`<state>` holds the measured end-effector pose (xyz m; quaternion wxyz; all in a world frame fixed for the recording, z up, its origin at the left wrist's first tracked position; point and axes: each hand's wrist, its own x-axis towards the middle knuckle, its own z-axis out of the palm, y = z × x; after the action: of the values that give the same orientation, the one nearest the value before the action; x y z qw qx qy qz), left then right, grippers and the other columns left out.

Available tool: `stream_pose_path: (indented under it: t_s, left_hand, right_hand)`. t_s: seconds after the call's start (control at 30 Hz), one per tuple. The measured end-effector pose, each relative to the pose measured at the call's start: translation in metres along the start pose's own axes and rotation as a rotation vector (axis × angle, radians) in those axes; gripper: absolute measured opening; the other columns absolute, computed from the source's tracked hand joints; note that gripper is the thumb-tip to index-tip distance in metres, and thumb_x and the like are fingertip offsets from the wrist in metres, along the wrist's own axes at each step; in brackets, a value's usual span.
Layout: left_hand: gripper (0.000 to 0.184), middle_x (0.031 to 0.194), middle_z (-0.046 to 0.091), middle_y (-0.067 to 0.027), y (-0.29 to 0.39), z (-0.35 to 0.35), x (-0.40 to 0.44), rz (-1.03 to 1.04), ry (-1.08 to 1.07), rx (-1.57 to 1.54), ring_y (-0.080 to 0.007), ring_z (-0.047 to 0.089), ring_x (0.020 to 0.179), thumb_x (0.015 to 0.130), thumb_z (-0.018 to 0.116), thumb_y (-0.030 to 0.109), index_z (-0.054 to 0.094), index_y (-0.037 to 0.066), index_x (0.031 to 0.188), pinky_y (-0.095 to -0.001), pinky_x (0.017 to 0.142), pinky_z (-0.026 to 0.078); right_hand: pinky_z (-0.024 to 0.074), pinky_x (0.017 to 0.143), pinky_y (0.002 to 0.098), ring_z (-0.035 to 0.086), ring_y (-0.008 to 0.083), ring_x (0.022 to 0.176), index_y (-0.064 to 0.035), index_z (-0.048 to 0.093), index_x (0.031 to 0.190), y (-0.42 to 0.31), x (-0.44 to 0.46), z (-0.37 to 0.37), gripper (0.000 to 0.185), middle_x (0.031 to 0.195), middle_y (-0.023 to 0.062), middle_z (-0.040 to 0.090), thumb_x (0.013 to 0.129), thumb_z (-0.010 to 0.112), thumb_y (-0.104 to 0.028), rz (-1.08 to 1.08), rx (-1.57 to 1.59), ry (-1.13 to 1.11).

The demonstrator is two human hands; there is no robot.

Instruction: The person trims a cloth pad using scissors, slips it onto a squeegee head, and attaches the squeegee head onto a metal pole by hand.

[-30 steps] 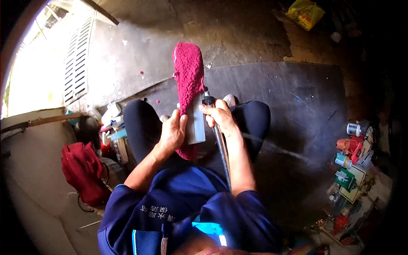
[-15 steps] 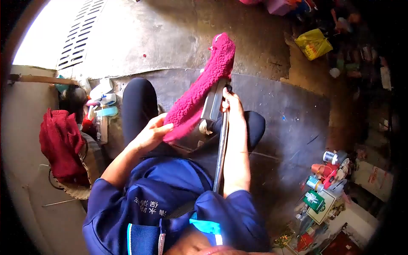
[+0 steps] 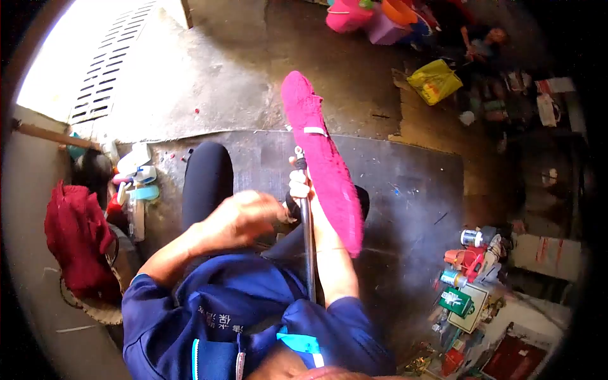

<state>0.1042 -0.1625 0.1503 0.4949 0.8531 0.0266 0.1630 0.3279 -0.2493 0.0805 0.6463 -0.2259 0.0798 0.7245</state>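
A pink fluffy pad [image 3: 329, 174] slants from upper left to lower right, with a small white strip across it; its lower part lies over my right forearm. My right hand [image 3: 299, 182] is closed round a dark metal pole [image 3: 309, 244] near its top end, just left of the pad. The pole runs down towards my chest. My left hand [image 3: 247, 218] is left of the pole, apart from the pad, its fingers smeared by motion. The grey plate is hidden.
A dark red cloth [image 3: 79, 244] hangs over a wicker basket [image 3: 98, 310] at left, near bottles and slippers. A yellow bag [image 3: 435, 82], a pink bucket [image 3: 348, 16] and a person [image 3: 484, 44] are upper right. Jars and a green box [image 3: 456, 301] stand at right.
My left hand has let go of the pad's lower end. The pad has swung over to the right side of the pole, and the grey plate has gone from sight. The view has shifted.
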Motion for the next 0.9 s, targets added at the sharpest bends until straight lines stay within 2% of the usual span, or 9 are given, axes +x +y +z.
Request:
stream_pose_path:
  t_s: [0.27,0.33,0.4,0.47,0.57,0.67,0.73,0.8,0.9]
  left_hand:
    - [0.074,0.129,0.047,-0.0166,-0.009,-0.055,0.059,-0.070,0.161,0.412,-0.0346,0.044,0.122,0.065,0.079,0.016,0.047,0.010,0.131,-0.0429,0.101,0.036]
    - [0.085,0.128,0.048,-0.0172,-0.004,-0.057,0.086,0.149,0.023,0.575,-0.0336,0.043,0.123,0.059,0.081,0.026,0.044,0.009,0.133,-0.0424,0.102,0.033]
    - [0.093,0.122,0.052,-0.0136,-0.009,-0.047,0.103,0.252,-0.166,0.594,-0.0309,0.047,0.118,0.054,0.082,0.033,0.041,0.009,0.135,-0.0432,0.099,0.034]
    - [0.077,0.093,0.064,-0.0184,-0.015,-0.040,0.111,0.002,-0.569,0.409,-0.0337,0.062,0.090,0.056,0.081,0.038,0.055,0.003,0.120,-0.0432,0.077,0.047]
    - [0.057,0.068,0.061,-0.0206,-0.031,-0.028,0.105,-0.068,-0.678,0.289,-0.0379,0.063,0.072,0.064,0.076,0.050,0.064,0.001,0.089,-0.0445,0.063,0.049]
    - [0.062,0.074,0.063,-0.0227,-0.022,-0.023,0.097,-0.255,-0.631,-0.004,-0.0369,0.064,0.073,0.063,0.080,0.048,0.063,-0.003,0.095,-0.0419,0.063,0.049]
    - [0.070,0.082,0.063,-0.0245,-0.037,-0.021,0.092,-0.233,-0.510,0.157,-0.0294,0.064,0.079,0.063,0.080,0.051,0.061,-0.006,0.099,-0.0401,0.069,0.048]
    - [0.069,0.085,0.065,-0.0215,-0.040,-0.025,0.088,-0.462,-0.416,-0.026,-0.0224,0.062,0.081,0.063,0.082,0.047,0.060,-0.008,0.099,-0.0377,0.073,0.048]
    - [0.048,0.075,0.066,-0.0074,-0.053,-0.023,0.080,-0.537,-0.203,-0.283,-0.0114,0.059,0.072,0.071,0.080,0.034,0.065,-0.003,0.098,-0.0316,0.069,0.049]
  right_hand:
    - [0.0290,0.036,0.0229,0.036,0.0080,0.041,-0.0058,0.056,0.110,0.034,-0.007,-0.020,0.035,0.061,0.0000,0.041,0.095,0.047,-0.037,0.288,0.225,-0.150]
    - [0.0316,0.037,0.0207,0.036,0.0078,0.041,-0.0072,0.056,0.109,0.055,0.004,-0.037,0.035,0.063,-0.0013,0.040,0.096,0.046,-0.038,0.411,0.321,-0.403]
    - [0.0328,0.037,0.0208,0.037,0.0063,0.039,-0.0054,0.053,0.110,0.063,0.001,-0.017,0.039,0.060,-0.0011,0.038,0.097,0.042,-0.040,0.517,0.206,-0.227]
    - [0.0382,0.039,0.0215,0.043,0.0084,0.041,-0.0030,0.053,0.111,0.070,-0.015,-0.001,0.043,0.063,0.0006,0.046,0.098,0.039,-0.042,0.486,0.188,-0.173]
    - [0.0394,0.039,0.0227,0.047,0.0100,0.044,-0.0033,0.053,0.110,0.066,-0.033,-0.005,0.046,0.064,0.0023,0.050,0.097,0.039,-0.046,0.567,-0.190,-0.014]
    - [0.0406,0.040,0.0238,0.050,0.0116,0.046,-0.0035,0.053,0.108,0.063,-0.052,-0.011,0.049,0.065,0.0039,0.055,0.096,0.040,-0.049,0.623,-0.540,0.160]
    - [0.0460,0.044,0.0252,0.059,0.0148,0.054,-0.0010,0.056,0.101,0.033,-0.075,-0.049,0.058,0.069,0.0078,0.061,0.093,0.040,-0.056,0.568,-0.568,-0.149]
    - [0.0490,0.050,0.0288,0.061,0.0164,0.058,-0.0019,0.059,0.095,-0.020,-0.108,0.008,0.057,0.069,0.0080,0.062,0.087,0.050,-0.058,0.762,-1.034,0.161]
    - [0.0488,0.061,0.0399,0.064,0.0278,0.068,-0.0050,0.060,0.088,-0.033,-0.146,0.071,0.039,0.072,0.0129,0.063,0.071,0.072,-0.039,0.128,-2.262,0.129]
